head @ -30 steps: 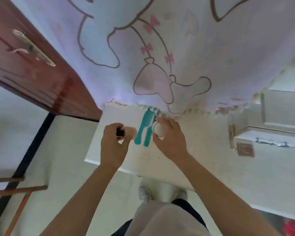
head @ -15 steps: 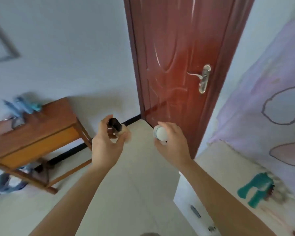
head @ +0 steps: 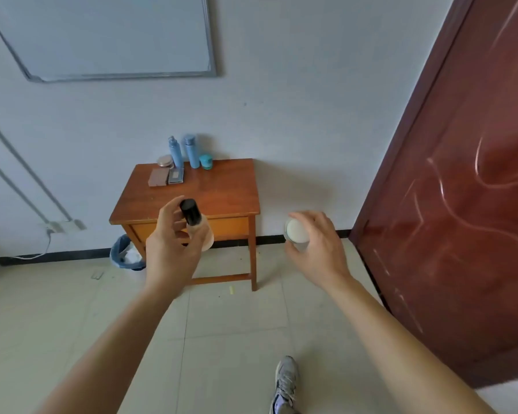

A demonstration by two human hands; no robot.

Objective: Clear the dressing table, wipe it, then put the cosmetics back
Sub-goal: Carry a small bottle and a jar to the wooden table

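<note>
So the bit that mattered was where the wooden side table (head: pixel 222 189) sat: straight ahead of both hands, backed against the wall, with a stretch of tiled floor between it and the person. The left hand (head: pixel 171 252) lined up right over the table's front edge in the view. The right hand (head: pixel 320 246) hung off past the table's right leg, closer to the door (head: pixel 461 204). My guess is the left one would get there first, though I honestly couldn't tell which was further forward.

The left hand had its fingers curled round a bottle (head: pixel 192 215) with a black cap. The pale body was down in the palm, and the long axis stood nearly upright, with the cap leaning slightly left. The right hand was wrapped round a small jar (head: pixel 296 231), white lid facing the camera, fingers closed over its far side. Both hands were full.

The other cosmetics were bunched at the table's back left: two blue bottles (head: pixel 175 152), a teal jar (head: pixel 205 161) and some flat compacts (head: pixel 166 176). I'd aim for the front half. The dressing table itself wasn't in shot.
</note>
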